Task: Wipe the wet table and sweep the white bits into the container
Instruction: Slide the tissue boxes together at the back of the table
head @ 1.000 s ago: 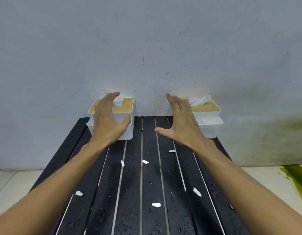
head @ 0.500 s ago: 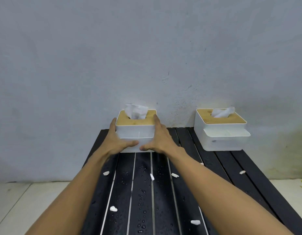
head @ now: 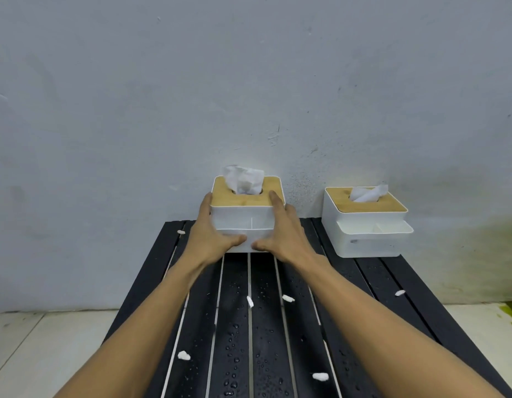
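Note:
A black slatted table (head: 372,285) is beaded with water drops. Several white bits lie on it, such as one (head: 183,355) at the left, one (head: 320,376) near the front and one (head: 288,298) in the middle. At the table's far end stands a white tissue box (head: 243,221) with a wooden lid and a tissue (head: 243,179) sticking up. My left hand (head: 210,237) presses its left side, thumb on the front. My right hand (head: 283,234) clasps its right side, fingers reaching the lid.
A second white tissue box (head: 363,239) with a wooden lid and an open front compartment stands at the table's far right. A grey wall (head: 249,81) rises right behind both boxes. Pale floor tiles (head: 48,349) lie to the left, a green stain (head: 511,311) to the right.
One second ago both hands hovered open near the two boxes. They came together onto the left box, and my view shifted left; since half a second ago the grip stays the same.

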Motion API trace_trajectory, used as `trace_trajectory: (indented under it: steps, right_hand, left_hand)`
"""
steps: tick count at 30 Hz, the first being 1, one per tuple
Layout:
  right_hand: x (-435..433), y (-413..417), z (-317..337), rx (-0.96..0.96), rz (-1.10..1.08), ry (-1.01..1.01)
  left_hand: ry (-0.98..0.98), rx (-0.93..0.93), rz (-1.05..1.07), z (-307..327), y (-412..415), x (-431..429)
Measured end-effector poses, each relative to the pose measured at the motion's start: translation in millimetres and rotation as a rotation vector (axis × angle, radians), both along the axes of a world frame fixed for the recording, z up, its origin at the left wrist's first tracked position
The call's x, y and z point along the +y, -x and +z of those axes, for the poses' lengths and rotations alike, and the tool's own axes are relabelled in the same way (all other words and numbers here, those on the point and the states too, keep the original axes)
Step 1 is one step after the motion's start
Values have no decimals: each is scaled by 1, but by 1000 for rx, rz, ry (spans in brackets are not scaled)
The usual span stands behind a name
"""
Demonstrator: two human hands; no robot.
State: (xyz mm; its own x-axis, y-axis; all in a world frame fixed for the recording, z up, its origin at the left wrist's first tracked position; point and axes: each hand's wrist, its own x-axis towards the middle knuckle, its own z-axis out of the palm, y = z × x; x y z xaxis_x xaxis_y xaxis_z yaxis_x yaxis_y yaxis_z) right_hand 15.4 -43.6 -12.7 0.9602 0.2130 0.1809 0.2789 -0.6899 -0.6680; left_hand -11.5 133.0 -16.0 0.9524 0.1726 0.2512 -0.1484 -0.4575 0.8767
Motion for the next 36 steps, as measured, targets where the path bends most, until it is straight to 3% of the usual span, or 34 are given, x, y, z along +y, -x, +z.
trace_trajectory:
  steps: [8, 16, 36]
  right_hand:
    - [-74, 11, 10, -89, -146, 238]
    - [-92, 6, 5, -243, -203, 506]
    - [-96, -4, -4, -376, -176, 590]
  left_hand:
    - [62, -35, -79, -6, -2, -81]
    - [78, 34, -41, -25, -10, -100]
    - [50, 25, -39, -35, -20, -99]
